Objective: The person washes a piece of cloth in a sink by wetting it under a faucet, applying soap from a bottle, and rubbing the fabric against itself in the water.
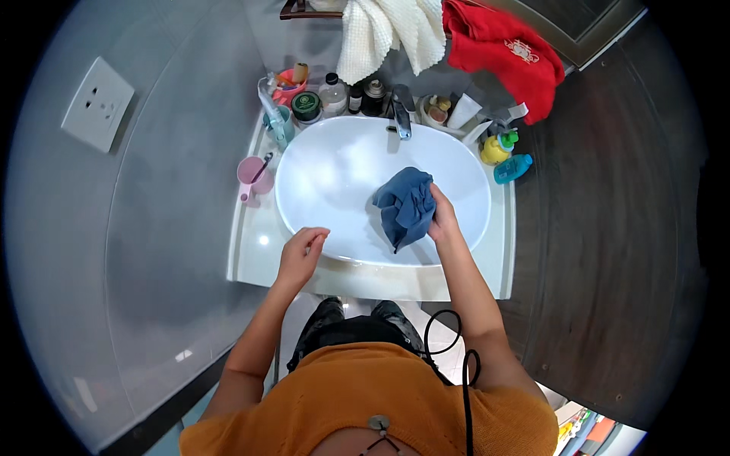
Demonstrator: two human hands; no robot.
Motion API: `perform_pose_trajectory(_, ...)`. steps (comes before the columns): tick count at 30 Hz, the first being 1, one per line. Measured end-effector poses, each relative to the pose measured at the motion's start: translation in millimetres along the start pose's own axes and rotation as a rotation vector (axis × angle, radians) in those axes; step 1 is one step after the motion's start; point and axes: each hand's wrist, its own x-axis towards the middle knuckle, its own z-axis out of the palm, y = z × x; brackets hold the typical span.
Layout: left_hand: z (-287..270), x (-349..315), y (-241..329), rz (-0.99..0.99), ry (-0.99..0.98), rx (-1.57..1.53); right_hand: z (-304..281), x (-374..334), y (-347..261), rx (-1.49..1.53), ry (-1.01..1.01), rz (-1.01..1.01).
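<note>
Over the right half of the white oval sink (pixel 319 163) hangs a crumpled blue cloth (pixel 407 207). My right hand (pixel 443 215) grips it by its right side, with most of the fingers hidden behind the fabric. At the sink's front left rim, my left hand (pixel 301 256) is closed, thumb and fingers drawn together; nothing shows in it. A chrome faucet (pixel 401 114) stands at the back of the sink, beyond the cloth. I cannot tell whether any water runs.
A pink mug (pixel 255 176) holding a toothbrush stands left of the sink. Jars and bottles line the back, including a dark green jar (pixel 306 107). At right are a yellow pump bottle (pixel 498 148) and a blue bottle (pixel 513 169). White (pixel 391 38) and red towels (pixel 506 57) hang above.
</note>
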Motion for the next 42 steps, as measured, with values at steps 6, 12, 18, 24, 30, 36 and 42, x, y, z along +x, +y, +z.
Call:
perform_pose_trajectory(6,5.9,52.6,-8.1,0.038,-0.044,-0.079,-2.4,56.2,-29.7,-0.650,0.339,-0.358)
perform_pose_trajectory(12,17.6,41.4,-35.9,-0.067,-0.067,-0.120,63.0,108.5,-63.4,-0.372,0.069,-0.302)
perform_pose_trajectory(18,14.8,26.9,-47.5,-0.194,0.009,-0.166,85.6,162.3,-86.2,-0.178,0.134,-0.140)
perform_pose_trajectory(24,27.1,36.7,-61.2,-0.175,-0.001,-0.143,86.8,137.9,-89.6,-0.245,-0.088,-0.279)
perform_pose_trajectory(30,59.4,72.3,-78.5,-0.231,-0.046,-0.121,-69.2,122.3,12.9,-1.281,0.209,-0.425)
perform_pose_trajectory(36,74.0,79.1,-85.2,-0.091,-0.021,0.073,-51.2,87.2,78.2,-1.993,0.105,-0.534)
perform_pose_trajectory(42,76.1,73.8,-79.3,-0.213,-0.029,0.011,-46.5,135.2,36.4,-2.389,-0.677,-0.760)
